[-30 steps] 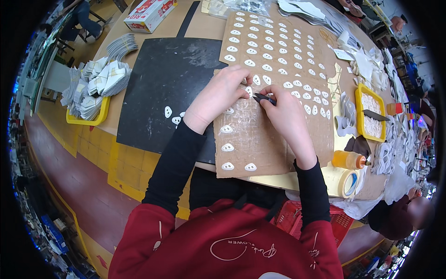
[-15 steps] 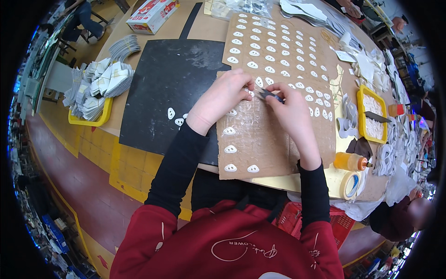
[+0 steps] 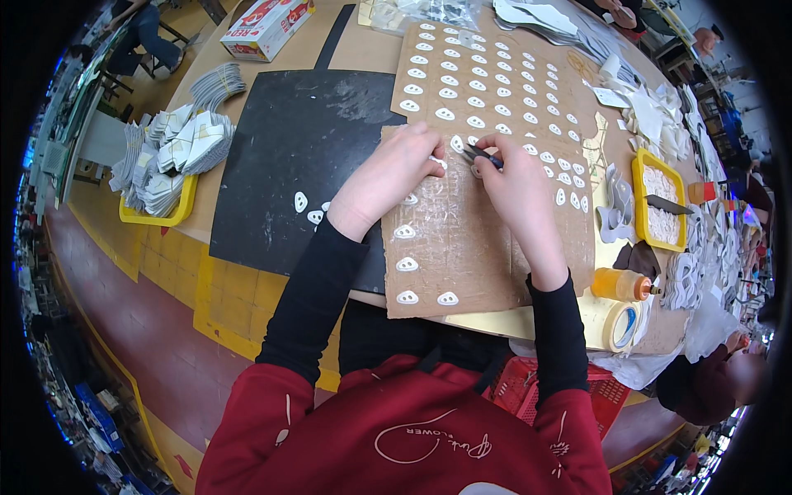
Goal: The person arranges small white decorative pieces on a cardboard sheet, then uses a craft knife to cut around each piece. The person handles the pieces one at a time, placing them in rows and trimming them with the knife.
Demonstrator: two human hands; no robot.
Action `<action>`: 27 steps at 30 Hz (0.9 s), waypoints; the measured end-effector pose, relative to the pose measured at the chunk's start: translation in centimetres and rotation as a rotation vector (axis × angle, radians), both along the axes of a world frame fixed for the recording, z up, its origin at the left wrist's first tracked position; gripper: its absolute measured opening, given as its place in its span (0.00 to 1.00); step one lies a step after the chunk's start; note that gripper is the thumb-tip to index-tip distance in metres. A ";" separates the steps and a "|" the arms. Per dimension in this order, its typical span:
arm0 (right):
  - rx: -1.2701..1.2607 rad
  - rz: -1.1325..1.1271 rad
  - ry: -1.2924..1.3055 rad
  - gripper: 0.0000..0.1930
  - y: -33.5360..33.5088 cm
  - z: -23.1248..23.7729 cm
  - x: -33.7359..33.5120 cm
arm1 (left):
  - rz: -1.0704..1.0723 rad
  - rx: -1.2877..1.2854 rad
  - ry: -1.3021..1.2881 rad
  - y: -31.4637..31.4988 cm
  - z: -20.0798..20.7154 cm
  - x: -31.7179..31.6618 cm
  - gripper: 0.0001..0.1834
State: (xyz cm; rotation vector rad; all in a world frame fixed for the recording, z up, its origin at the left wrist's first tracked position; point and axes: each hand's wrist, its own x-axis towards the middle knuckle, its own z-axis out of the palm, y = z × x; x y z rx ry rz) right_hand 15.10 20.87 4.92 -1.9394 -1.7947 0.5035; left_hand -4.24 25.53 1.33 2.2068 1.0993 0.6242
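My left hand point(image 3: 394, 175) is closed, thumb and fingertips pinching a small white nose-shaped piece point(image 3: 439, 162) with dark holes. My right hand point(image 3: 518, 180) is closed round dark pointed tweezers point(image 3: 483, 157). Their tips point left, just right of the pinched piece and close to another white piece point(image 3: 457, 144). Both hands are over the near brown cardboard sheet point(image 3: 462, 256), which has a shiny, tacky-looking surface. More white pieces lie along its left edge and upper right part. Behind it, a second cardboard sheet point(image 3: 487, 59) carries rows of the same pieces.
Left of the cardboard lies a black board point(image 3: 280, 157) with a few loose white pieces. A yellow tray point(image 3: 177, 210) heaped with grey-white stacks stands far left. On the right are a yellow tray with a knife point(image 3: 670, 205), an orange bottle point(image 3: 617, 285) and a tape roll point(image 3: 621, 327).
My right hand has shifted the tweezers slightly up, their tips now nearer the white piece above. My left hand keeps its pinch. The whole view has shifted slightly.
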 end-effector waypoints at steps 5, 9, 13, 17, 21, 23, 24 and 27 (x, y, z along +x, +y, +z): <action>0.020 0.024 -0.063 0.10 0.4 -0.7 0.1 | -0.029 0.036 0.013 0.1 -0.3 0.0 0.10; 0.026 0.049 -0.028 0.10 0.5 -1.4 0.4 | -0.033 0.042 -0.001 0.2 -0.4 -0.1 0.09; 0.047 0.082 -0.026 0.10 0.6 -2.1 0.7 | -0.031 0.003 -0.030 0.4 -0.4 0.1 0.09; 0.091 0.108 -0.046 0.09 0.4 -2.3 0.7 | 0.044 0.127 -0.045 0.4 0.1 0.4 0.09; 0.033 0.029 0.061 0.09 0.2 -2.0 0.6 | 0.252 0.160 -0.296 0.9 0.8 0.7 0.10; 0.028 0.026 0.056 0.09 0.1 -1.8 0.4 | 0.313 -0.290 -0.687 1.4 1.2 0.7 0.11; 0.023 0.030 0.023 0.09 0.1 -1.7 0.4 | 0.340 -0.512 -0.888 1.5 1.3 0.6 0.12; 0.033 0.056 -0.040 0.09 0.1 -1.6 0.5 | 0.277 -0.741 -1.206 1.4 1.6 0.0 0.11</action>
